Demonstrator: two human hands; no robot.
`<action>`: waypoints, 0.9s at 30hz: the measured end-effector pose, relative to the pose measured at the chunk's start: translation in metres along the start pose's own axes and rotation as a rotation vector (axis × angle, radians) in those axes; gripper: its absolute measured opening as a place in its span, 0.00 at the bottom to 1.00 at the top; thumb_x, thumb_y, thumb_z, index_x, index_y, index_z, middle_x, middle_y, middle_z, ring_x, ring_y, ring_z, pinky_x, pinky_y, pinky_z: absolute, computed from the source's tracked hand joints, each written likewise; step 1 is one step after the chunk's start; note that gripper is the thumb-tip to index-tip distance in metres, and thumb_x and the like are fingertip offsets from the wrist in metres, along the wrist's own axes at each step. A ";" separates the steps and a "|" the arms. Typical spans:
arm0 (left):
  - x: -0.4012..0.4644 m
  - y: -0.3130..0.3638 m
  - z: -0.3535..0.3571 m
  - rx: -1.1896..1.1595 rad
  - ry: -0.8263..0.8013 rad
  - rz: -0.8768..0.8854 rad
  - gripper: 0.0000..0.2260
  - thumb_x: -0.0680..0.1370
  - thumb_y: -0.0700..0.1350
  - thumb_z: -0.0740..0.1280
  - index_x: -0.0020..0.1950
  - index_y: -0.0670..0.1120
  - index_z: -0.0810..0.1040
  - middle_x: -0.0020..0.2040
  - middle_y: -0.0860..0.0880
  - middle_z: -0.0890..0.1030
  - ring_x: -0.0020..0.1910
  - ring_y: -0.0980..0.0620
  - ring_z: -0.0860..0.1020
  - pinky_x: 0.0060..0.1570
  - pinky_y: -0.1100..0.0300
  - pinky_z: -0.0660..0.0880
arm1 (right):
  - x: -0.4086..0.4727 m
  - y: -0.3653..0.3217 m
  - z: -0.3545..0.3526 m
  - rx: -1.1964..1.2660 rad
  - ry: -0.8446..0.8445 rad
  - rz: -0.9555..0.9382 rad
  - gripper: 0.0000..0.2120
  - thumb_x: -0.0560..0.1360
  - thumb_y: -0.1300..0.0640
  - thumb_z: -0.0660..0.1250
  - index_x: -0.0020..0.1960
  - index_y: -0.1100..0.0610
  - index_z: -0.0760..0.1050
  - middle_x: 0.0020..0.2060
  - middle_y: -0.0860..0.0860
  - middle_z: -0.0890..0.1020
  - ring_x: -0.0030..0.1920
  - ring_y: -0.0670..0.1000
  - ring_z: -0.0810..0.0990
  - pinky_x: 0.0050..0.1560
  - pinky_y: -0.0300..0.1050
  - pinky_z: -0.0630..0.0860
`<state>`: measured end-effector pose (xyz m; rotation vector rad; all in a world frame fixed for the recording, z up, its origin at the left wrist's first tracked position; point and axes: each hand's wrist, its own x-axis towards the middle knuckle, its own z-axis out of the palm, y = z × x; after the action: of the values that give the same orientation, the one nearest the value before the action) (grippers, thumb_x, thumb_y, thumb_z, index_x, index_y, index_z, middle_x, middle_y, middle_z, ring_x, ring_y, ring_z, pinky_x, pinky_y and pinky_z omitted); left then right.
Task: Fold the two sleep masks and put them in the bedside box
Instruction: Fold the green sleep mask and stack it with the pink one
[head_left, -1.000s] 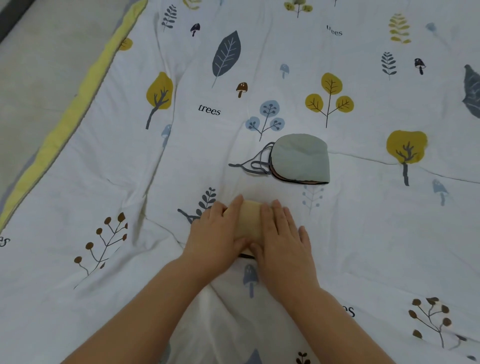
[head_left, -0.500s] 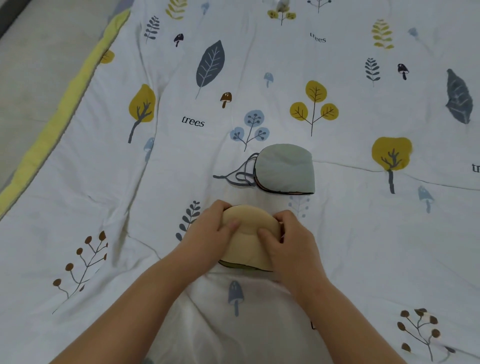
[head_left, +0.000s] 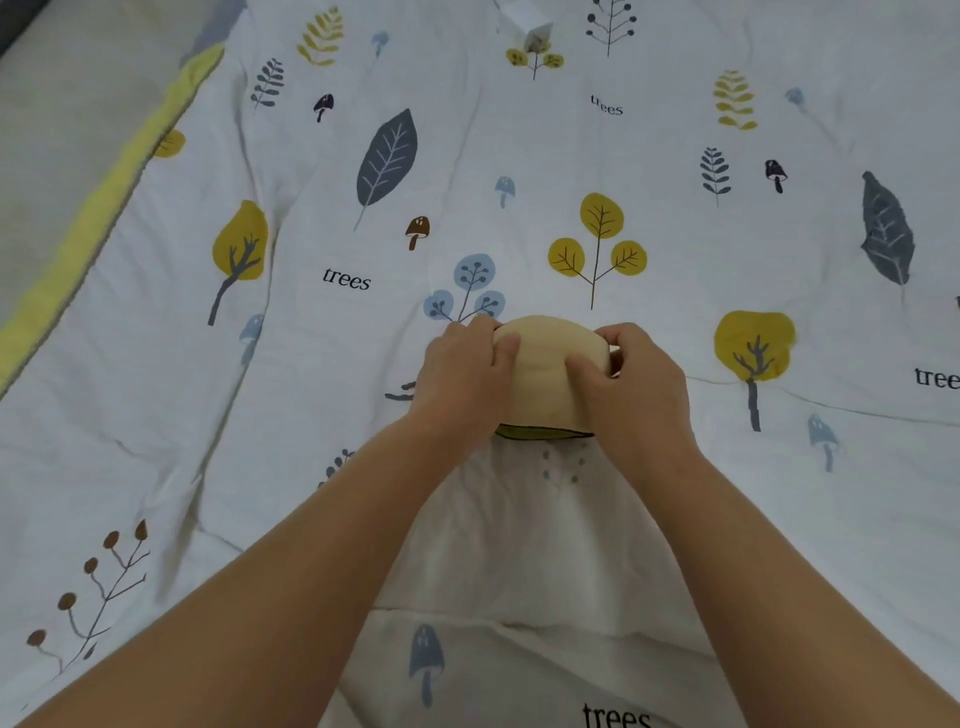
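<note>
Head view: both hands grasp the folded beige sleep mask over the tree-print quilt; left hand at its left edge, right hand at its right.

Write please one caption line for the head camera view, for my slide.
Both hands, left hand and right hand, hold a folded beige sleep mask over a tree-print quilt.

Both hands' fingers hide the beige mask's sides.

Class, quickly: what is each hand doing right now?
Left hand: closed on the left side of the beige sleep mask.
Right hand: closed on its right side.
</note>
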<state>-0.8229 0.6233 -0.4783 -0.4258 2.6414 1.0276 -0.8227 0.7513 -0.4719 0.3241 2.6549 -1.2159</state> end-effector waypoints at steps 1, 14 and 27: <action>0.003 0.000 0.003 0.063 0.008 -0.011 0.17 0.80 0.49 0.51 0.64 0.42 0.70 0.61 0.39 0.72 0.62 0.41 0.68 0.61 0.47 0.66 | 0.004 0.002 0.002 -0.018 -0.007 0.006 0.13 0.75 0.55 0.63 0.58 0.56 0.72 0.49 0.53 0.77 0.47 0.52 0.72 0.47 0.46 0.70; 0.006 -0.014 0.013 -0.034 -0.131 -0.072 0.22 0.77 0.56 0.58 0.68 0.48 0.65 0.64 0.42 0.72 0.60 0.41 0.73 0.56 0.51 0.71 | 0.011 0.016 0.018 0.027 -0.188 0.192 0.27 0.75 0.42 0.61 0.65 0.61 0.66 0.60 0.57 0.75 0.55 0.57 0.74 0.53 0.48 0.69; -0.073 0.008 -0.043 -0.186 -0.055 -0.078 0.17 0.77 0.53 0.61 0.63 0.48 0.68 0.61 0.45 0.73 0.51 0.48 0.74 0.48 0.56 0.72 | -0.058 -0.032 -0.023 0.065 -0.211 0.118 0.17 0.74 0.45 0.64 0.51 0.57 0.67 0.37 0.46 0.72 0.45 0.53 0.73 0.44 0.47 0.69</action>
<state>-0.7647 0.6119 -0.4175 -0.5281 2.4706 1.2457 -0.7787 0.7424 -0.4183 0.3374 2.3875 -1.2283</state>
